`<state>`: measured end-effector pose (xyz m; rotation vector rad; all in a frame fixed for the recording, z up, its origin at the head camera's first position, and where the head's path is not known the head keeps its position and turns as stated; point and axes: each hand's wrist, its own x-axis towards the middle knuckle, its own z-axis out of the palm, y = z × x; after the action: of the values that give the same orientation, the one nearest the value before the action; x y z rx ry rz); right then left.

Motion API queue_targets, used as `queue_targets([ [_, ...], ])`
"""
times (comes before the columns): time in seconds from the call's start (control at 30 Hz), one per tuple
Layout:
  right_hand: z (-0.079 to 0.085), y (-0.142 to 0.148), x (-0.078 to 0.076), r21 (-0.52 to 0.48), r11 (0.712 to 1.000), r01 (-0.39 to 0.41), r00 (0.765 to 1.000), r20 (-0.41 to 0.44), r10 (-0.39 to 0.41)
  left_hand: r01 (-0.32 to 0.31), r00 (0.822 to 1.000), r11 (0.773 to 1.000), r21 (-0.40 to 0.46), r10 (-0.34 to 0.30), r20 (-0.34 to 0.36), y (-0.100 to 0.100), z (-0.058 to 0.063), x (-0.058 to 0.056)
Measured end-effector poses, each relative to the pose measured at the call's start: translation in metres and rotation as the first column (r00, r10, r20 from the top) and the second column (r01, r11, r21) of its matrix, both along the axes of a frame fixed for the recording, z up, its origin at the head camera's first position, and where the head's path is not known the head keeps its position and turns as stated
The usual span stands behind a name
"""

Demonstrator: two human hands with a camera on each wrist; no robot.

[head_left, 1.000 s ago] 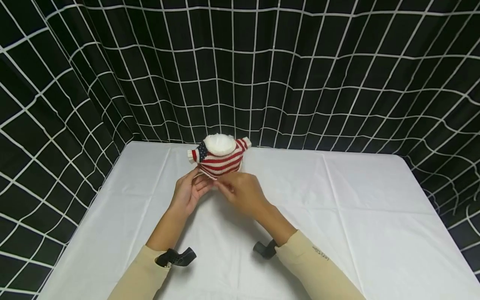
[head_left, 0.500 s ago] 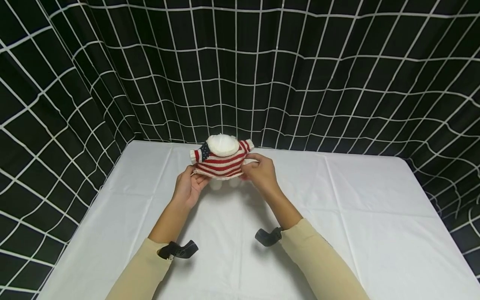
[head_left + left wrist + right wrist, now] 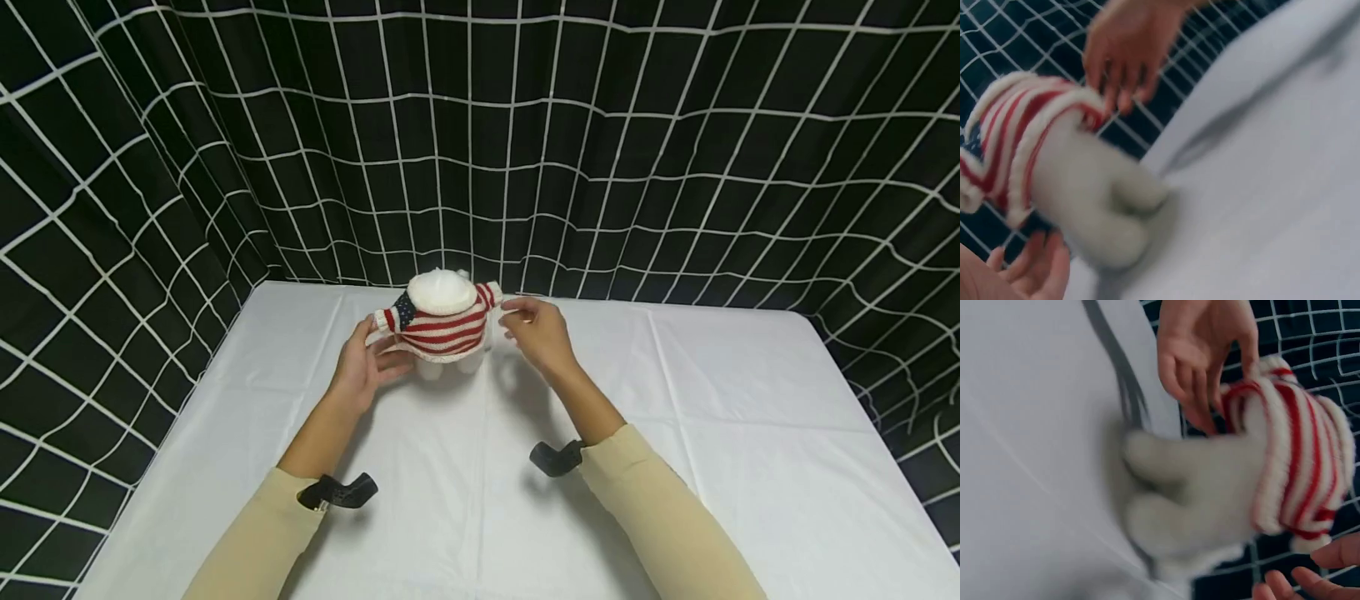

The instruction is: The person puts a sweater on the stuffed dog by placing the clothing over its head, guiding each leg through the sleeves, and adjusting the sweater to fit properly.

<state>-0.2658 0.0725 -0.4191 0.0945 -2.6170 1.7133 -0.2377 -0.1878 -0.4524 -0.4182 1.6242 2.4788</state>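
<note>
A white plush toy [image 3: 441,292] wears a small knitted sweater [image 3: 444,332] with red and cream stripes and a starry blue patch. Its two stubby legs [image 3: 1104,237] point down at the table in the left wrist view. My left hand [image 3: 356,367] is at the left sleeve, thumb beside the cuff and fingers loosely spread under the sweater's side. Close to the right cuff is my right hand [image 3: 542,335], its fingers loosely bent with nothing visibly between them. In the right wrist view the sweater's hem [image 3: 1266,456] sits above the bare white lower body.
A white cloth covers the table [image 3: 750,467]. Behind and to the sides hangs a black curtain [image 3: 525,150] with a white grid. Each wrist carries a black camera mount [image 3: 557,458].
My right hand has gone from the front hem to the toy's right side, then up by the right cuff. My left hand has shifted from the hem to the left cuff.
</note>
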Motion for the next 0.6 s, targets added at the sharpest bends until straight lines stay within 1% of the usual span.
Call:
queue_targets([
  [0.03, 0.007, 0.003, -0.003, 0.030, 1.000, 0.001, 0.999, -0.045, 0.001, -0.009, 1.000, 0.995, -0.097, 0.007, -0.020, -0.004, 0.006, -0.003],
  [0.07, 0.014, 0.005, -0.005, 0.060, 0.998, -0.002, 0.995, -0.096, 0.008, -0.017, 0.999, 0.982, -0.190, 0.007, -0.051, -0.008, 0.012, -0.006],
  [0.13, 0.027, 0.007, -0.009, 0.117, 0.993, -0.036, 0.982, -0.180, 0.056, -0.045, 0.990, 0.938, -0.342, -0.003, -0.138, -0.013, 0.025, -0.010],
  [0.17, 0.033, 0.006, -0.011, 0.140, 0.988, -0.067, 0.974, -0.206, 0.095, -0.059, 0.982, 0.911, -0.407, -0.020, -0.187, -0.015, 0.032, -0.011],
  [0.23, 0.043, 0.003, -0.013, 0.186, 0.973, -0.139, 0.954, -0.240, 0.183, -0.078, 0.957, 0.852, -0.518, -0.081, -0.278, -0.016, 0.046, -0.013],
  [0.27, 0.047, 0.001, -0.013, 0.206, 0.963, -0.174, 0.944, -0.245, 0.223, -0.079, 0.944, 0.821, -0.565, -0.120, -0.306, -0.014, 0.052, -0.015],
  [0.3, 0.050, -0.002, -0.014, 0.228, 0.952, -0.204, 0.934, -0.245, 0.259, -0.073, 0.934, 0.793, -0.605, -0.159, -0.320, -0.012, 0.058, -0.016],
  [0.37, 0.054, -0.008, -0.014, 0.260, 0.933, -0.251, 0.920, -0.236, 0.313, -0.045, 0.920, 0.737, -0.675, -0.232, -0.315, -0.006, 0.066, -0.018],
  [0.4, 0.055, -0.011, -0.013, 0.270, 0.925, -0.268, 0.915, -0.229, 0.332, -0.028, 0.916, 0.714, -0.699, -0.262, -0.304, -0.003, 0.068, -0.019],
  [0.47, 0.054, -0.016, -0.013, 0.291, 0.913, -0.285, 0.911, -0.213, 0.352, 0.007, 0.918, 0.673, -0.740, -0.297, -0.262, 0.003, 0.070, -0.019],
  [0.5, 0.053, -0.018, -0.013, 0.303, 0.909, -0.286, 0.912, -0.204, 0.355, 0.019, 0.922, 0.662, -0.749, -0.302, -0.243, 0.006, 0.070, -0.019],
  [0.53, 0.052, -0.019, -0.013, 0.314, 0.906, -0.283, 0.915, -0.194, 0.353, 0.024, 0.926, 0.657, -0.753, -0.299, -0.232, 0.008, 0.069, -0.019],
  [0.6, 0.049, -0.021, -0.012, 0.337, 0.902, -0.269, 0.927, -0.162, 0.337, 0.020, 0.933, 0.654, -0.756, -0.285, -0.222, 0.011, 0.067, -0.018],
])
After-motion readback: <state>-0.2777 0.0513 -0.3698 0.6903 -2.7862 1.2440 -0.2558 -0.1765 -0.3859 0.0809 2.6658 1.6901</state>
